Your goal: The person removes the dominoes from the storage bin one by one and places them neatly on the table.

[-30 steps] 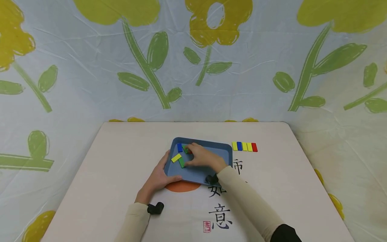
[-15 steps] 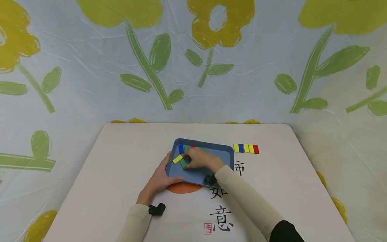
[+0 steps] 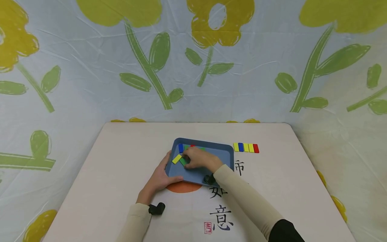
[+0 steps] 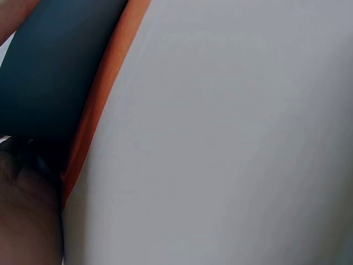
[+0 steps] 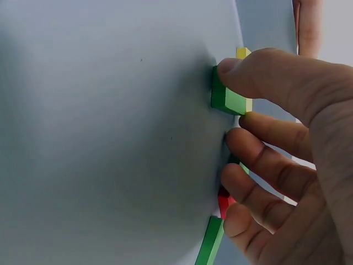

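My left hand (image 3: 159,176) grips the left end of a blue-grey tray (image 3: 224,154), its thumb along the near rim. Over the tray, my right hand (image 3: 201,158) pinches a green block (image 5: 219,91) between thumb and index finger, the other fingers loosely bent. That block lies right by a slanted yellow block (image 3: 176,159). Behind them in the tray is a blue block (image 3: 180,148). In the right wrist view a red block (image 5: 223,203) and another green block (image 5: 209,240) lie near the lower fingertips. The left wrist view mostly shows the table.
Right of the tray, several flat blocks stand side by side in a row: a yellow block (image 3: 236,147), a blue, two more yellow and a red block (image 3: 256,148). The table mat (image 3: 272,188) bears black characters and an orange disc (image 3: 183,188) partly under the tray.
My right hand has drawn back slightly from the far blocks, uncovering the red one, and its thumb and index finger have closed on the near green block. The left hand stays on the tray.
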Tool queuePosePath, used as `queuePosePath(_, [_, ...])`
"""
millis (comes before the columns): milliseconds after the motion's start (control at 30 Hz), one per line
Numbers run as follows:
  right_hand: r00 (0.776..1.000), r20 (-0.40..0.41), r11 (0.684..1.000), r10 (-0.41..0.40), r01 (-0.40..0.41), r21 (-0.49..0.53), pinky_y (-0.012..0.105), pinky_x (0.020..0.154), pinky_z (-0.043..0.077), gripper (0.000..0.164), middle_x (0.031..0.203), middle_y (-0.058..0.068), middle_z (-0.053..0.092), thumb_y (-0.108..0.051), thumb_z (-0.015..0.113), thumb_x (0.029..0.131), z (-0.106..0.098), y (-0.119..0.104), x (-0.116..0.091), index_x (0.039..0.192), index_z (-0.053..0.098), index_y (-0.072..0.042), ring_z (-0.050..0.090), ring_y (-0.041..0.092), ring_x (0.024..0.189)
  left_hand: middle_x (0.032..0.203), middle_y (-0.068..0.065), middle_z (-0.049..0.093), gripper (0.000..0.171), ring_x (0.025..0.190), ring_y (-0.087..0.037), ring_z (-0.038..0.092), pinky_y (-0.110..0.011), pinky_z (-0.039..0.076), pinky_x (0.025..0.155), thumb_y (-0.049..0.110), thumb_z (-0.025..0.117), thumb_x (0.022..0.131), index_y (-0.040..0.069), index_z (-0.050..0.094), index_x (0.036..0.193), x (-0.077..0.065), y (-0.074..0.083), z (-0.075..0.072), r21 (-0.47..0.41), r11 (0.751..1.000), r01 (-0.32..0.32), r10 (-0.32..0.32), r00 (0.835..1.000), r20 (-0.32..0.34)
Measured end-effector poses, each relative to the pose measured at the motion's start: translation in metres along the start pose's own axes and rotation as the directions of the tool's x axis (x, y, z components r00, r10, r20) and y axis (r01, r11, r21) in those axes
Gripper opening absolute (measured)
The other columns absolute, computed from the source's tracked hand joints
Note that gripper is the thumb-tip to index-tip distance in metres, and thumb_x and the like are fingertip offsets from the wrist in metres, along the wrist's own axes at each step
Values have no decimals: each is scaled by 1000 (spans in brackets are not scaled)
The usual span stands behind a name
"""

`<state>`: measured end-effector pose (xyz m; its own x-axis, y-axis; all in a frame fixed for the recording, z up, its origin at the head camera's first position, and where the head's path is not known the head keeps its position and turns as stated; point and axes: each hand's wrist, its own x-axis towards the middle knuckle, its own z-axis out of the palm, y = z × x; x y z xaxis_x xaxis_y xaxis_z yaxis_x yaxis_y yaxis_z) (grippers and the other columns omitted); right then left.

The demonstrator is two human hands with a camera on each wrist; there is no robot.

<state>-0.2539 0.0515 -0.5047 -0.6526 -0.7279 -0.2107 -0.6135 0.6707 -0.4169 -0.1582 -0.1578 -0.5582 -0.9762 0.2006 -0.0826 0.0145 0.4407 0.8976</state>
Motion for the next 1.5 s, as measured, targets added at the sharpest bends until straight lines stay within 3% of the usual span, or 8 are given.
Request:
queuePosePath(300, [1000, -27, 997, 14, -12, 73, 30, 89, 53, 48, 115, 2, 68, -26, 78, 91, -1, 10, -6, 133, 67, -6, 56, 13, 94, 173, 1, 17, 120, 158, -28, 20, -60, 22, 125, 40, 91, 77, 30, 11, 167, 0, 1, 0, -1, 1000, -3, 3, 1000, -1])
queuePosePath(567, [997, -72, 983, 39, -25, 182, 33, 80, 53, 45, 102, 4, 68, -20, 74, 92, -13, 17, -22, 133, 63, -4, 59, 15, 87, 173, 1, 17, 122, 159, -28, 18, -60, 21, 125, 44, 91, 76, 29, 11, 167, -1, 0, 1, 21, 1000, 5, -5, 1000, -4])
queuePosePath(767, [990, -112, 967, 83, -53, 251, 32, 81, 54, 48, 104, 2, 69, -22, 74, 92, -17, 27, -33, 136, 61, -6, 62, 14, 92, 173, 1, 17, 122, 159, -28, 18, -60, 21, 125, 44, 91, 75, 29, 12, 167, -1, 0, 1, 25, 1000, -2, 2, 1000, -8])
queuePosePath(967, [978, -162, 946, 128, -72, 317, 31, 75, 53, 45, 99, 2, 67, -20, 76, 92, -24, 38, -45, 133, 62, -6, 60, 15, 85, 173, 1, 17, 122, 159, -29, 19, -61, 22, 125, 45, 91, 76, 28, 12, 167, -1, 0, 1, 32, 999, -2, 2, 1000, -9])
queuePosePath(1500, [929, -294, 923, 223, -105, 369, 33, 78, 53, 42, 95, 2, 68, -19, 77, 91, -30, 72, -81, 128, 63, -7, 60, 17, 86, 173, 2, 18, 121, 159, -28, 18, -61, 21, 125, 45, 91, 75, 29, 13, 167, -1, 0, 1, 40, 999, 13, -12, 1000, -6])
